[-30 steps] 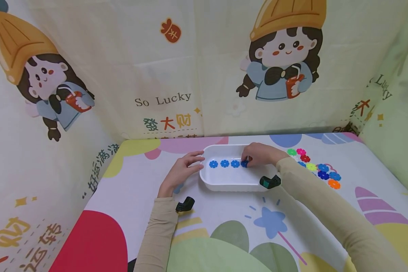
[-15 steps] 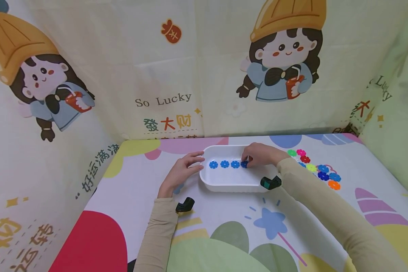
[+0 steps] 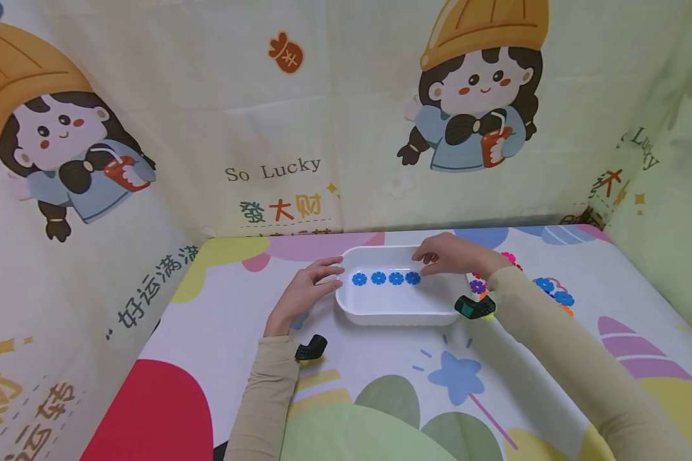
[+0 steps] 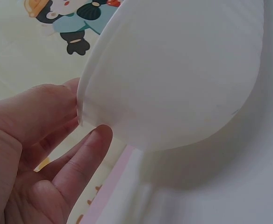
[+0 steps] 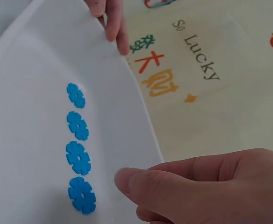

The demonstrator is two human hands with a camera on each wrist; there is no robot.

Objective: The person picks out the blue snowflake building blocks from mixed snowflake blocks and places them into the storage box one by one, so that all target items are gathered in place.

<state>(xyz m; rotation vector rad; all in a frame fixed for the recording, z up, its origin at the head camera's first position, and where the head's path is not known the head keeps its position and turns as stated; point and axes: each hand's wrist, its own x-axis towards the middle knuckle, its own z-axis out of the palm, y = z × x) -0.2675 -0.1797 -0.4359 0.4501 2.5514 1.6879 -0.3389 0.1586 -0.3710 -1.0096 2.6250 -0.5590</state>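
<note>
A white oblong tray (image 3: 403, 301) stands on the table with several blue snowflake building discs (image 3: 378, 278) in a row inside it. At its left end my left hand (image 3: 302, 291) holds the rim; in the left wrist view its digits (image 4: 92, 149) meet the tray's outer wall and rim. My right hand (image 3: 452, 255) hovers over the tray's right half, with thumb and fingers apart and no disc between them. The rightmost blue disc (image 3: 412, 278) lies flat just left of its thumb. In the right wrist view the thumb (image 5: 132, 182) is beside the row.
Right of the tray lie loose coloured snowflake discs (image 3: 544, 285), partly behind the right sleeve (image 3: 553, 333). A patterned cloth covers the table (image 3: 380, 358). A printed curtain (image 3: 369, 128) rises behind and at both sides.
My right hand has let go of the rightmost blue disc and lifted slightly to the right, its fingers parting. The left hand stays at the tray's rim.
</note>
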